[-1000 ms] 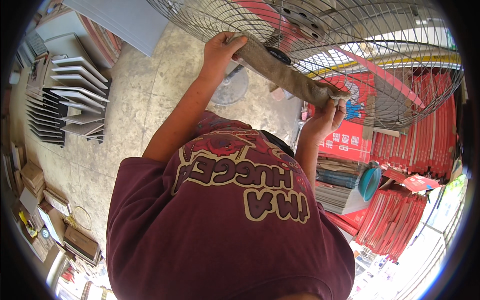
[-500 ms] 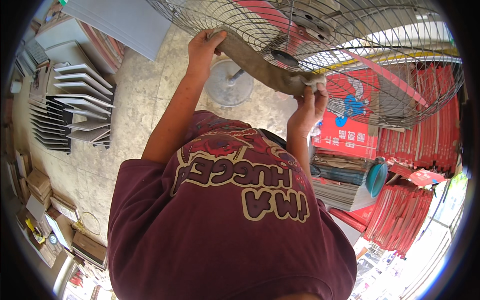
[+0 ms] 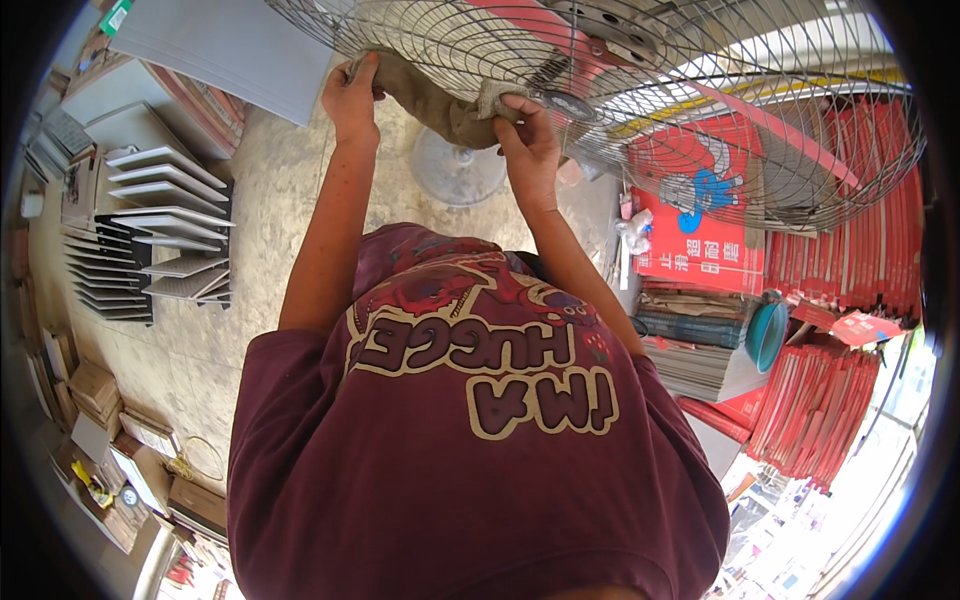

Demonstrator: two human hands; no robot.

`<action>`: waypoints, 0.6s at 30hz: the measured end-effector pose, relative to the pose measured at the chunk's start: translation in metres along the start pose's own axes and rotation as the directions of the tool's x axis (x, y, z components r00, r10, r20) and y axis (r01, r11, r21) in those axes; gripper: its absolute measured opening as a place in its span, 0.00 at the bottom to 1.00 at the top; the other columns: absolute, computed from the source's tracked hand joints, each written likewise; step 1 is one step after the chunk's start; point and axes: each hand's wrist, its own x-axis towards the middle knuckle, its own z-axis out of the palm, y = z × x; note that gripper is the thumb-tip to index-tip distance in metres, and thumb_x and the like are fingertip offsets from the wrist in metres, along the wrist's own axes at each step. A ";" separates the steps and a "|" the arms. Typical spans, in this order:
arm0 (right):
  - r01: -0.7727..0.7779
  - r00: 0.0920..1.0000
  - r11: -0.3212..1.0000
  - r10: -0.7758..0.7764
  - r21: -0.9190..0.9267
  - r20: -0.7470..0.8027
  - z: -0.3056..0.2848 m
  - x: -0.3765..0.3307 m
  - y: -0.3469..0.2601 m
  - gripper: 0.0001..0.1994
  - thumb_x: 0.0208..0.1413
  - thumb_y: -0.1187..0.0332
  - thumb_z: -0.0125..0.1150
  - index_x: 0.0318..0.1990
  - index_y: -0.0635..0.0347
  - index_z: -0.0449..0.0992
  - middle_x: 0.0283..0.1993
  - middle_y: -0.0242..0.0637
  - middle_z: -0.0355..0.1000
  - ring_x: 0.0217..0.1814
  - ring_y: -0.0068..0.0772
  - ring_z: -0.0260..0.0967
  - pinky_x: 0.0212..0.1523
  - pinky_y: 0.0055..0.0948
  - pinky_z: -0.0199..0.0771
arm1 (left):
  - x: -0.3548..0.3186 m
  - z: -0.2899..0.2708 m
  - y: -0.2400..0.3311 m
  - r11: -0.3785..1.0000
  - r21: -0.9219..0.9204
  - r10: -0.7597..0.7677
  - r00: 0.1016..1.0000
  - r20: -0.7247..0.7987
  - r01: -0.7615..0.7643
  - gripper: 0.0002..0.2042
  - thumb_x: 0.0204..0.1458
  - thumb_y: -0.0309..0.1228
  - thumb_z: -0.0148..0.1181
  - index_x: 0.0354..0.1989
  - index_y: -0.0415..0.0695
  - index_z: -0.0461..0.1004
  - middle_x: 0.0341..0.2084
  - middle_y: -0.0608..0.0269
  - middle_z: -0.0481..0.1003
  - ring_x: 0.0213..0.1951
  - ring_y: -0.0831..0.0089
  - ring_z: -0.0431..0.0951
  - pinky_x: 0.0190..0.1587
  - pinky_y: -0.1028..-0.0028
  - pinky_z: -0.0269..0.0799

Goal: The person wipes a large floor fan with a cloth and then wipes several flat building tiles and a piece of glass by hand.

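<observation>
A dirty brown-grey cloth [image 3: 425,105] hangs in a sagging strip between my hands, along the near lower side of a large wire-caged fan [image 3: 572,106]. My left hand [image 3: 352,102] pinches one end of it, thumb on top. The other end, bunched and paler, is gripped by the fingers of my right hand [image 3: 530,145], close to the cage. Whether the cloth touches the wires I cannot tell. Red blades [image 3: 780,140] show through the cage. Below the cloth is a round grey stand base [image 3: 458,172] on the floor, partly hidden.
Tile display racks [image 3: 185,225] stand at the left, with large panels [image 3: 235,50] above them. To the right are stacks of red cartons [image 3: 815,405], a red printed board [image 3: 700,255] and a teal oval dish-like thing [image 3: 766,337]. Boxes [image 3: 95,390] line the lower left.
Both hands have shifted left, the right one much farther and a little upward. They are closer together, and the cloth between them spans a shorter length.
</observation>
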 end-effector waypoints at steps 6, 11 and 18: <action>-0.008 0.993 0.996 -0.003 -0.087 -0.118 -0.027 -0.004 0.011 0.12 0.49 0.79 0.54 0.42 0.58 0.71 0.34 0.26 0.69 0.29 0.13 0.61 0.26 0.14 0.61 | -0.019 0.022 -0.016 1.000 0.013 -0.025 0.999 0.048 0.024 0.14 0.43 0.31 0.65 0.33 0.35 0.70 0.22 0.61 0.73 0.18 0.77 0.72 0.18 0.78 0.68; -0.088 0.964 0.995 0.073 -0.050 -0.255 -0.060 -0.011 0.017 0.11 0.49 0.77 0.55 0.41 0.56 0.72 0.32 0.25 0.69 0.28 0.13 0.62 0.24 0.15 0.62 | -0.030 0.033 -0.039 0.991 0.111 -0.087 0.991 0.100 0.076 0.15 0.43 0.32 0.65 0.33 0.36 0.69 0.23 0.60 0.73 0.17 0.75 0.73 0.18 0.79 0.68; -0.144 0.925 0.987 0.109 -0.071 -0.363 -0.112 -0.019 0.021 0.11 0.49 0.77 0.55 0.41 0.55 0.72 0.35 0.26 0.70 0.30 0.14 0.64 0.25 0.15 0.62 | -0.061 0.055 -0.074 0.965 0.218 -0.197 0.956 0.218 0.149 0.14 0.44 0.33 0.63 0.34 0.37 0.69 0.25 0.60 0.74 0.19 0.73 0.76 0.18 0.80 0.67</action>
